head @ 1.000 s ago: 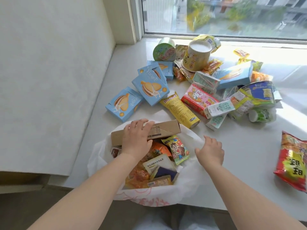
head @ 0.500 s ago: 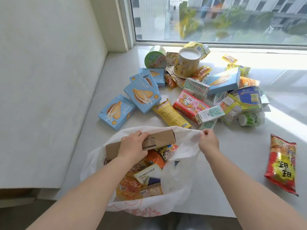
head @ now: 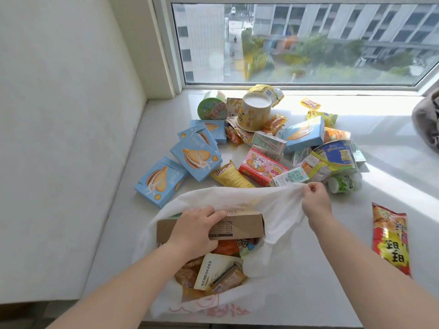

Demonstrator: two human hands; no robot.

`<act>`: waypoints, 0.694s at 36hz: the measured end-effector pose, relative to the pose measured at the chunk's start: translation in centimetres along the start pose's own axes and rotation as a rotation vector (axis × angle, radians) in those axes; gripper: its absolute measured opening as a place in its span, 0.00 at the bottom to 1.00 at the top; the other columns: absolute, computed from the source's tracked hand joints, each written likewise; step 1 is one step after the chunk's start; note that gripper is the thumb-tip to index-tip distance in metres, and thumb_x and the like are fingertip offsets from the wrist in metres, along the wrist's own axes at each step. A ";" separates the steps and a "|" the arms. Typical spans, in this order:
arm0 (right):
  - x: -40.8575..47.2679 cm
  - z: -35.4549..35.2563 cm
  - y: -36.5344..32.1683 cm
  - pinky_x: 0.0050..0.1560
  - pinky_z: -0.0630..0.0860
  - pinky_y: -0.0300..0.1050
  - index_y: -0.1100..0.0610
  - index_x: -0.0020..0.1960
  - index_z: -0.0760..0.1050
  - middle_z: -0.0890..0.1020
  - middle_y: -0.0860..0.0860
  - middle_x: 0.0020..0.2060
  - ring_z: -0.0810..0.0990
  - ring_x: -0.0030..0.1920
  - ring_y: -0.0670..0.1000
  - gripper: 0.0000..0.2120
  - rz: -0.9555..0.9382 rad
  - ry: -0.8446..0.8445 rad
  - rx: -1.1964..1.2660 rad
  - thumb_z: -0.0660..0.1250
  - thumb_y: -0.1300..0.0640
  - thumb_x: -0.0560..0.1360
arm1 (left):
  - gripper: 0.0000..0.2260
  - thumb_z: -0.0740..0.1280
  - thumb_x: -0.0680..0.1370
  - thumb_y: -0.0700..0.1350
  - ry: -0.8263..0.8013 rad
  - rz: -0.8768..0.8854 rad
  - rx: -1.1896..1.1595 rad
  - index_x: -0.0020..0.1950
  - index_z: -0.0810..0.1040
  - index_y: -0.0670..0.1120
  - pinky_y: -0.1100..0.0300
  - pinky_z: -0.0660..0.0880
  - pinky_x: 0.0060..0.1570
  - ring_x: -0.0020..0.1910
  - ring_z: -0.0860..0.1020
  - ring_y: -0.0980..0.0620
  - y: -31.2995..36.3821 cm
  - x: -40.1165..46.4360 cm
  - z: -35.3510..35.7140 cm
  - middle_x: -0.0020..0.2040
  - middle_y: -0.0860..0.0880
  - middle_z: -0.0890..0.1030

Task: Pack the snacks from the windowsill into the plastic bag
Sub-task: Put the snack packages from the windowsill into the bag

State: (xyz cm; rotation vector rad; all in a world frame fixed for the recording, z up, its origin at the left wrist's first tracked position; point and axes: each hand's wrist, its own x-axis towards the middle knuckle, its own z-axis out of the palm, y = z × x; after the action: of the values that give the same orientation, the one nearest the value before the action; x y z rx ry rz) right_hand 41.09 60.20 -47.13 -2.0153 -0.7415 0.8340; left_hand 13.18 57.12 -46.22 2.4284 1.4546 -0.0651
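A: Head view: where is the plastic bag (head: 273,210)?

B: Near edge of the windowsill (head: 308,269). The right hand (head: 314,198) pinches its limp, slippery rim; the left hand (head: 197,230) grips a stiff brown carton (head: 237,226) across its width, over the mouth.

A: Count?

B: Four blue biscuit boxes (head: 196,160) visible (one at far right); one red chip packet (head: 389,236), light, crushable.

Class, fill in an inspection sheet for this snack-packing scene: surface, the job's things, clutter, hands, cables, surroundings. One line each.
Surface: pale windowsill, sunlit at right.
Job's things: white plastic bag open, part-filled; brown carton at its mouth; blue biscuit boxes, cups, cartons in a heap behind; red snack packet apart at right.
Clutter: grey object at far right, unclear.
Hands: left hand grips the carton; right hand pinches the bag's rim.
Cables: nothing seen.
Surroundings: window onto buildings; white wall at left.
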 end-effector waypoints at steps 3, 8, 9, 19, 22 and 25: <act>-0.1 -0.2 -0.3 0.46 0.65 0.45 0.58 0.49 0.68 0.70 0.48 0.37 0.69 0.45 0.53 0.04 0.010 0.020 0.028 0.56 0.59 0.80 | 0.28 0.65 0.71 0.54 -0.022 0.010 0.005 0.71 0.66 0.57 0.59 0.68 0.46 0.52 0.74 0.50 -0.3 0.1 -0.3 0.56 0.53 0.74; -0.4 -0.3 -1.7 0.47 0.65 0.45 0.58 0.51 0.67 0.72 0.54 0.46 0.69 0.46 0.53 0.04 -0.033 0.040 0.061 0.55 0.59 0.81 | 0.29 0.64 0.72 0.55 -0.055 -0.029 0.013 0.73 0.63 0.58 0.60 0.70 0.47 0.54 0.74 0.52 -1.0 0.4 -0.7 0.57 0.55 0.73; -0.5 -0.2 -2.0 0.47 0.65 0.45 0.58 0.51 0.67 0.72 0.54 0.46 0.69 0.46 0.53 0.04 -0.049 0.037 0.055 0.55 0.58 0.81 | 0.29 0.65 0.72 0.55 -0.060 -0.043 0.006 0.73 0.62 0.58 0.60 0.70 0.48 0.54 0.74 0.52 -1.1 0.5 -0.8 0.58 0.55 0.73; -1.0 -0.6 -3.6 0.48 0.63 0.42 0.63 0.56 0.70 0.72 0.54 0.48 0.69 0.48 0.51 0.09 -0.116 0.193 0.016 0.55 0.60 0.81 | 0.30 0.63 0.76 0.53 -0.122 -0.142 0.050 0.76 0.54 0.59 0.56 0.69 0.53 0.57 0.72 0.47 -1.5 2.7 -0.2 0.61 0.50 0.69; -1.0 -1.3 -2.9 0.48 0.64 0.43 0.62 0.54 0.70 0.73 0.55 0.47 0.70 0.49 0.53 0.08 -0.114 0.207 -0.019 0.55 0.60 0.81 | 0.30 0.62 0.76 0.52 -0.138 -0.144 0.069 0.76 0.53 0.59 0.55 0.70 0.53 0.57 0.72 0.47 -1.6 3.1 -0.2 0.62 0.50 0.69; -0.9 -2.3 -2.3 0.48 0.64 0.44 0.65 0.57 0.70 0.75 0.58 0.50 0.72 0.50 0.55 0.11 -0.083 0.266 -0.042 0.55 0.60 0.80 | 0.30 0.62 0.76 0.51 -0.171 -0.131 0.094 0.76 0.53 0.60 0.55 0.71 0.50 0.56 0.73 0.47 -1.8 3.6 -0.8 0.60 0.50 0.69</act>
State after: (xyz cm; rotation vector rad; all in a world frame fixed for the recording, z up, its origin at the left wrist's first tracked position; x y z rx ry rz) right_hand 41.83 59.62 -43.87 -2.0660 -0.6888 0.4939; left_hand 13.26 61.17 -46.54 2.3304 1.5617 -0.3696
